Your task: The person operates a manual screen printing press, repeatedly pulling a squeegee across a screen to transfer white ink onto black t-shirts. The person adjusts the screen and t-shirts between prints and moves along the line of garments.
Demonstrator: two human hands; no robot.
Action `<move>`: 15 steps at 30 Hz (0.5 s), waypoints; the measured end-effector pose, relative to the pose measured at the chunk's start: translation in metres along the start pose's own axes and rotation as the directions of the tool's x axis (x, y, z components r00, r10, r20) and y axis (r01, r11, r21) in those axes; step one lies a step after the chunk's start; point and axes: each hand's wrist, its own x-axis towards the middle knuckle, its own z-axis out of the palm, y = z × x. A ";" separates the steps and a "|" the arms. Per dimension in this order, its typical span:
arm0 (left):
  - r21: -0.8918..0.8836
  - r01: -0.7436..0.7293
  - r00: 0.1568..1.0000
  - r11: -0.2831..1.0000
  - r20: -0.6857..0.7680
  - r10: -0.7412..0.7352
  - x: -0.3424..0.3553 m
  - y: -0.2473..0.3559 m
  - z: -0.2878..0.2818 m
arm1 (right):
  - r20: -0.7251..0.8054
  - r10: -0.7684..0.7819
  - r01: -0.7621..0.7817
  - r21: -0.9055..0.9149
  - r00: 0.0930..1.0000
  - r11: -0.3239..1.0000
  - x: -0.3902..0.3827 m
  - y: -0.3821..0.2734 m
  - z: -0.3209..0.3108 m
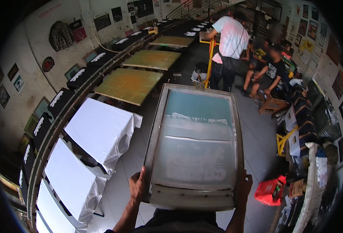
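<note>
In front of my body I carry a large screen printing frame (236, 116), with a teal and grey mesh (198, 106) crossed by streaks of pale ink. My left hand (137, 183) is closed on its left edge near the bottom corner, thumb up along the side. On the opposite edge my right hand (244, 186) grips the frame, its fingers partly hidden behind it. A squeegee (193, 198) with a wide board lies across the frame's near end. To the left, white T-shirts (99, 130) are stretched over printing boards.
Bare yellowish boards (129, 85) continue along a long rail (68, 105), with black printed shirts (80, 77) beyond it. Ahead, a person (231, 37) leans over a yellow stand (210, 62); others sit at the right. A red bag (270, 191) and piled goods line the right side.
</note>
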 end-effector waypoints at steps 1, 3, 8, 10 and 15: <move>-0.004 -0.020 1.000 1.000 -0.018 0.019 0.015 -0.001 0.007 | 0.019 -0.035 0.036 -0.048 0.999 0.998 0.020 -0.018 0.010; -0.011 -0.048 0.994 0.999 -0.095 0.047 0.032 0.008 0.024 | 0.038 -0.184 0.187 -0.106 0.982 0.977 0.069 -0.021 0.032; -0.043 0.057 0.968 0.997 -0.242 -0.065 0.067 0.036 0.050 | 0.168 -0.309 0.324 -0.066 0.936 0.944 0.169 -0.061 0.112; -0.070 0.071 0.948 0.995 -0.306 -0.089 0.088 0.037 0.056 | 0.220 -0.339 0.370 -0.122 0.915 0.921 0.205 -0.064 0.153; -0.189 0.176 0.876 0.966 -0.417 -0.242 0.160 0.021 0.062 | 0.349 -0.346 0.396 -0.083 0.871 0.914 0.254 -0.135 0.268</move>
